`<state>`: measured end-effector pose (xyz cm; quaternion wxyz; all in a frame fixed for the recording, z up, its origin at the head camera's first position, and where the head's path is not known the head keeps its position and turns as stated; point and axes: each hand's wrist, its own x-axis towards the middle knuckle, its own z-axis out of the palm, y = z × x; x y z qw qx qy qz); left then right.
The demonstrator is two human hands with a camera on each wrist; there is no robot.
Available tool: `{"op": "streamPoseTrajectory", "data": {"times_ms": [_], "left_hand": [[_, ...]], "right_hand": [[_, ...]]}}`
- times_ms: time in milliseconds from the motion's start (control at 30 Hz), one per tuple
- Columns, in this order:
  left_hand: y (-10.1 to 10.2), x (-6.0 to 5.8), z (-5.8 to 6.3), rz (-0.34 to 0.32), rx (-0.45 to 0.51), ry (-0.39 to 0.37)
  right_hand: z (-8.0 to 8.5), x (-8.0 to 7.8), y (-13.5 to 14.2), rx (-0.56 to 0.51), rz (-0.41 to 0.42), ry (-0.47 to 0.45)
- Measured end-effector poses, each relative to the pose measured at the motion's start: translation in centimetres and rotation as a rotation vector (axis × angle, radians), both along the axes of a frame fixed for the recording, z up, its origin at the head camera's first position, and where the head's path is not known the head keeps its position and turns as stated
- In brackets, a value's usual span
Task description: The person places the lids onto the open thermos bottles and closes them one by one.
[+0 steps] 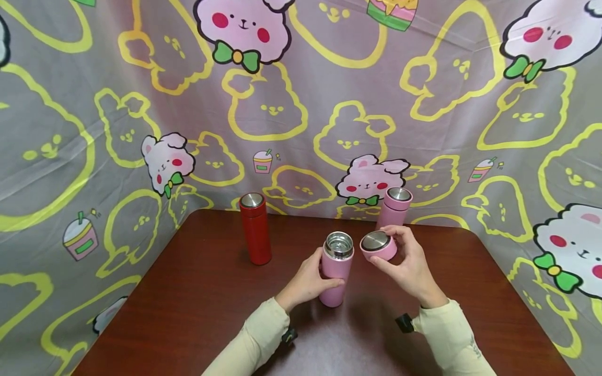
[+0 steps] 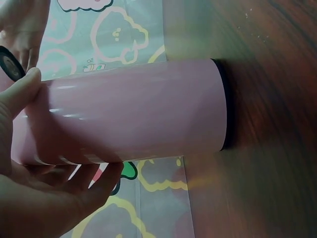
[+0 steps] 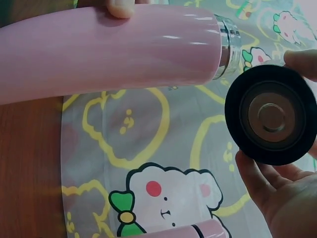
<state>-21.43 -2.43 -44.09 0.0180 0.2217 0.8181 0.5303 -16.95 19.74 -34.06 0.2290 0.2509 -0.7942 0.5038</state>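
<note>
My left hand (image 1: 305,282) grips a pink thermos bottle (image 1: 336,269), thumb on the near side and fingers wrapped behind. The bottle stands upright with its shiny steel mouth (image 1: 339,244) uncovered. Just right of that mouth, level with it and apart from it, my right hand (image 1: 413,266) pinches the pink lid (image 1: 384,253) between thumb and fingers, its steel top facing up. From below, the right wrist view shows the dark round underside of the lid (image 3: 270,116). In the left wrist view, a black base edge (image 2: 225,104) rims the bottle's bottom, close over the table.
A closed red thermos (image 1: 256,235) stands at the back left of the brown wooden table (image 1: 197,297). Behind my right hand is another pink thermos (image 1: 394,213) with its lid on, its lower part hidden. A patterned cloth (image 1: 282,115) hangs around the table's back and sides.
</note>
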Motion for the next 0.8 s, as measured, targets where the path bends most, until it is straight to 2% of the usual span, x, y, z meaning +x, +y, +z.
{"op": "streamPoseTrajectory", "data": {"times_ms": [300, 500, 633, 800], "left_hand": [[-0.2, 0.0, -0.1, -0.009, 0.006, 0.008], [-0.6, -0.1, 0.0, -0.04, 0.025, -0.044], [-0.9, -0.4, 0.0, -0.08, 0.067, -0.084], [-1.2, -0.9, 0.0, -0.133, 0.106, -0.104]], "right_hand": [[-0.2, -0.2, 0.1, -0.063, 0.067, -0.067], [-1.6, -1.2, 0.5, -0.109, 0.084, -0.073], [-2.6, -2.3, 1.0, -0.139, 0.138, -0.084], [-2.6, -3.1, 0.9, -0.209, 0.238, -0.142]]}}
